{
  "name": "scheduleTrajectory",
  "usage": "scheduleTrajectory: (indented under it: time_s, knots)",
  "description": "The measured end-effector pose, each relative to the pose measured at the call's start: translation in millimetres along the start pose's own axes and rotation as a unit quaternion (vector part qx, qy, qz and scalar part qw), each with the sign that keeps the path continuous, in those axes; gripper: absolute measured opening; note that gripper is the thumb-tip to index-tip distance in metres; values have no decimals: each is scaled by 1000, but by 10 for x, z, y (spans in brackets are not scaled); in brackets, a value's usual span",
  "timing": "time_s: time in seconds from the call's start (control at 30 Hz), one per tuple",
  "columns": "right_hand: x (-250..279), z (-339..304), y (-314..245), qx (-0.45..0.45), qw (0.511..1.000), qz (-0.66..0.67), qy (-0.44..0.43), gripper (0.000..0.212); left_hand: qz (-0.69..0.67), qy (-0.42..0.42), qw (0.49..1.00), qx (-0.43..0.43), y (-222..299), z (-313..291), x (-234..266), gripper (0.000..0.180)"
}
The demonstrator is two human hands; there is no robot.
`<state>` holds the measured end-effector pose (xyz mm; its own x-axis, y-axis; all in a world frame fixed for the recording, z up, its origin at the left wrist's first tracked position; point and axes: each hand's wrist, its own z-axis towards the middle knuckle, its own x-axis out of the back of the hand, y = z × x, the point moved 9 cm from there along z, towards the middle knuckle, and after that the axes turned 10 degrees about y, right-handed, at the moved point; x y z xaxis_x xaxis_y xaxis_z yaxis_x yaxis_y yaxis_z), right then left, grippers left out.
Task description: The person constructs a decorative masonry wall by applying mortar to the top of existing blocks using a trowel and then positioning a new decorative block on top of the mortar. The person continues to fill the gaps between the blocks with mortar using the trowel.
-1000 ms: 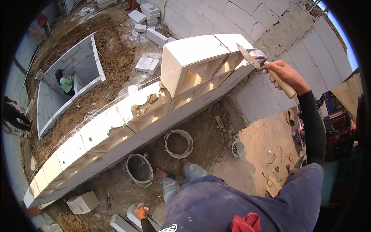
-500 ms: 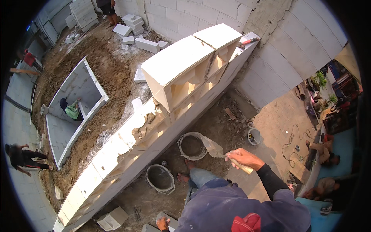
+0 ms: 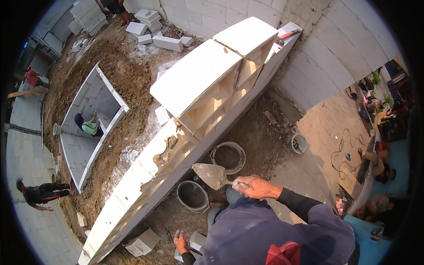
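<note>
My right hand (image 3: 258,186) is closed around the handle of a trowel (image 3: 211,175). The trowel's grey-smeared blade points left, over the ground between two buckets and the wall. Low in the view, my left hand (image 3: 181,241) hangs beside a pale block (image 3: 197,240), fingers partly spread, with nothing visible in it. In front of me runs a low wall of white hollow blocks (image 3: 128,187). Rough grey-brown mortar (image 3: 170,150) lies on its top, next to a raised course of blocks (image 3: 205,70).
A round bucket (image 3: 193,197) and a second bucket (image 3: 228,157) stand at the wall's foot. A red-handled hammer (image 3: 288,35) rests on the wall's far end. Beyond the wall, a person (image 3: 90,126) crouches inside a block-walled pit. A small pail (image 3: 298,144) stands to the right.
My right hand has swung the trowel left and down, from beside the far bucket to above the ground near the wall. My left hand has risen slightly, and the view has shifted.
</note>
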<state>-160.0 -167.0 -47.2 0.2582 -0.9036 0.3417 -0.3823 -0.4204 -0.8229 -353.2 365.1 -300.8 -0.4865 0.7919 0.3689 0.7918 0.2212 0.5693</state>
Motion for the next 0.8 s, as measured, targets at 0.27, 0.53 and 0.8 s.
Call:
scheduleTrajectory:
  time_s: [0.27,0.53,0.8]
  knots:
    - [-373,107,-189,50,998,-40,17,35,-1,97,994,54,-527,48,779,48]
    - [-741,-147,-732,16,977,-78,197,24,423,-35,903,-71,-1005,493,1799,33]
    - [-870,-74,-1837,56,889,-386,239,21,452,-177,873,-53,-1360,844,2105,37]
